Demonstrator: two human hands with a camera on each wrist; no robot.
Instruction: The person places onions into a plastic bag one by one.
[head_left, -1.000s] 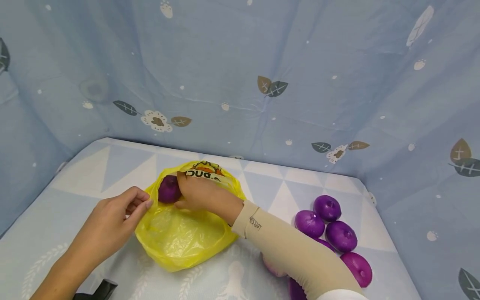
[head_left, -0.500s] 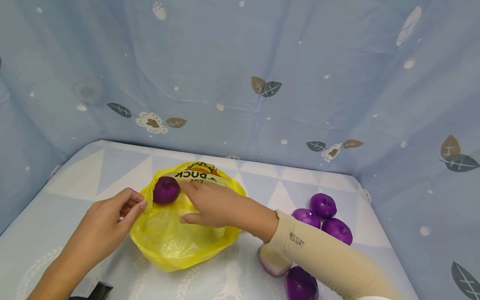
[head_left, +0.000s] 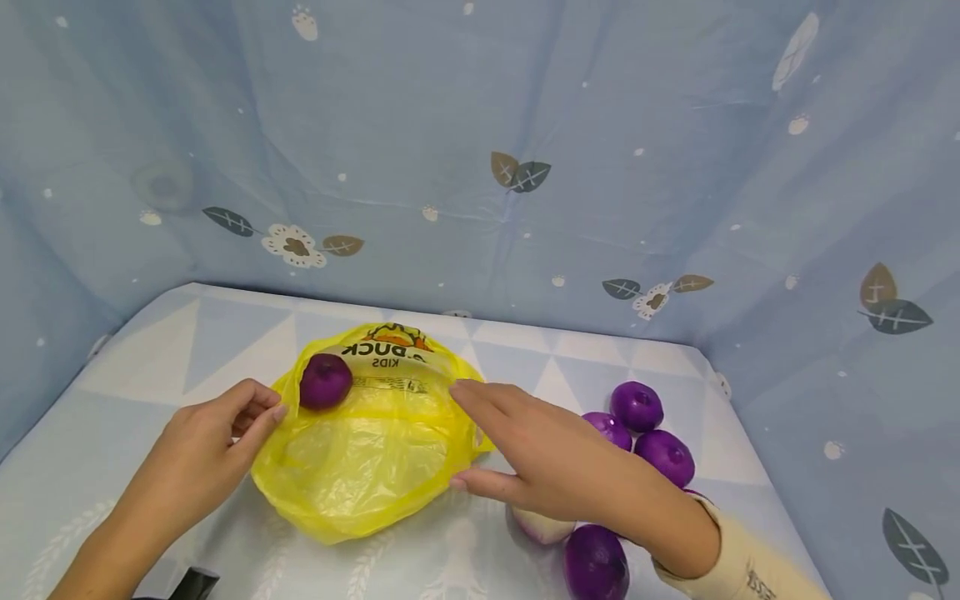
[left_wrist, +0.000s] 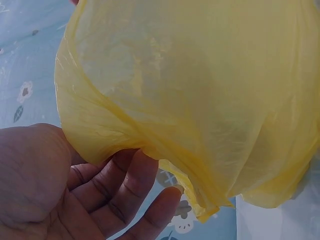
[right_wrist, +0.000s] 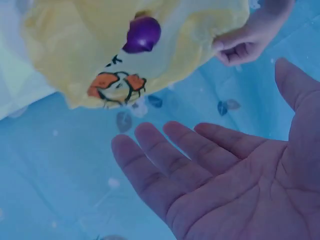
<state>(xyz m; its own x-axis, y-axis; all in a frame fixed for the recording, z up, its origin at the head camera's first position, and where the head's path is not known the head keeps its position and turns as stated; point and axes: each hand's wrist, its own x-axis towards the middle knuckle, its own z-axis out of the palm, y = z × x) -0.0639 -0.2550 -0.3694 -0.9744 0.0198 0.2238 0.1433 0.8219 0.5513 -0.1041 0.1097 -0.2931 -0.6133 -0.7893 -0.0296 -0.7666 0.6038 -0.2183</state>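
A yellow plastic bag (head_left: 367,487) lies on the table with its mouth spread wide, a duck print and lettering on its far inner wall. Inside it, by the left rim, sits a round, glossy purple onion (head_left: 326,382). My left hand (head_left: 206,446) pinches the bag's left rim between thumb and fingers. Just right of the bag, my right hand (head_left: 540,450) holds nothing, its fingers extended and the thumb apart. The right wrist view shows the palm (right_wrist: 235,190) bare. Beneath and beyond that forearm are several more purple onions (head_left: 664,458), some partly hidden.
One onion with a pale underside (head_left: 543,527) and a dark purple one (head_left: 596,562) lie near the table's front. A black object (head_left: 193,583) shows at the lower left edge. A patterned blue curtain (head_left: 420,167) hangs behind the table.
My right hand has let go of the onion in the bag and drawn out to the right. The left hand keeps its pinch on the rim. The head view has shifted slightly.
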